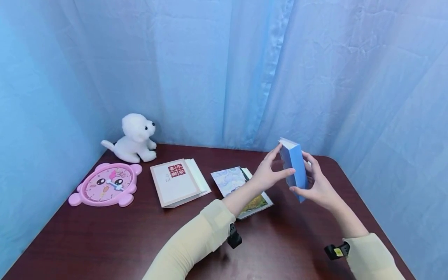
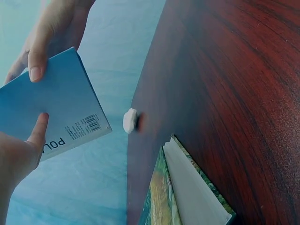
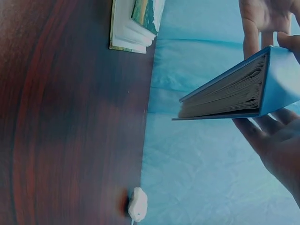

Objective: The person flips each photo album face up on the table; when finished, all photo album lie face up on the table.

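Note:
Both hands hold a blue photo album (image 1: 299, 167) tilted upright above the right part of the table, its spine toward me. My left hand (image 1: 266, 173) grips it from the left, thumb at the spine and fingers at the upper cover. From the other side, my right hand (image 1: 320, 186) grips it lower down, its thumb near the bottom of the spine. A barcode and the letters "POLA" mark the cover (image 2: 56, 101) in the left wrist view. Thick grey-looking pages (image 3: 229, 91) show between the covers in the right wrist view.
Painted-cover books (image 1: 259, 204) lie partly under my left forearm. A cream book (image 1: 171, 182) with red characters lies further left, near a pink clock (image 1: 108, 184) and a white plush dog (image 1: 134, 140). A small white object (image 2: 130, 121) sits at the table's back edge, before the blue curtain.

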Demonstrator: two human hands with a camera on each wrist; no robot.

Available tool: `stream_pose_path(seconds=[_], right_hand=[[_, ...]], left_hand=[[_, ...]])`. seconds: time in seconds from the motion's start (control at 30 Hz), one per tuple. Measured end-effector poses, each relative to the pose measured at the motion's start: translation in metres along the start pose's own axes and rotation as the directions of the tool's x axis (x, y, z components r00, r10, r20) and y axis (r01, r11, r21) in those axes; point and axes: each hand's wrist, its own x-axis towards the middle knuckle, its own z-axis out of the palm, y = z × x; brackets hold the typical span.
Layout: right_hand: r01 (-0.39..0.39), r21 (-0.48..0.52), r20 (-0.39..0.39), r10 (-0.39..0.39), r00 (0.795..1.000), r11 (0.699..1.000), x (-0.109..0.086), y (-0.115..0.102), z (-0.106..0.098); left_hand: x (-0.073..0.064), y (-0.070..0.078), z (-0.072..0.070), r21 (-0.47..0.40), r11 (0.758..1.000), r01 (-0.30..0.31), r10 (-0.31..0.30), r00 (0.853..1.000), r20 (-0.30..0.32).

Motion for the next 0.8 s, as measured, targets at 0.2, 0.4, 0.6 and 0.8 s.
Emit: stream_pose_path(seconds=[0.2, 0.4, 0.6, 0.8], right_hand=[[0.004, 0.061, 0.002, -0.005, 1.000, 0.998, 0.000, 0.002, 0.005], [0.007, 0.081, 0.039, -0.010, 0.999, 0.997, -0.003, 0.003, 0.005], [-0.032, -0.013, 0.056, 0.033, 0.998, 0.999, -0.006, 0.003, 0.002], [-0.024, -0.031, 0.054, 0.026, 0.998, 0.999, -0.006, 0.003, -0.002]], left_hand=[[0.001, -0.002, -0.002, -0.004, 1.000, -0.031, 0.031, 0.999, -0.009], [0.001, -0.005, -0.006, 0.012, 0.997, -0.071, 0.071, 0.997, -0.001], [-0.002, -0.002, -0.010, 0.040, 0.999, -0.025, 0.025, 1.000, -0.013], [-0.002, -0.002, -0.013, 0.013, 0.997, -0.072, 0.072, 0.997, 0.006]])
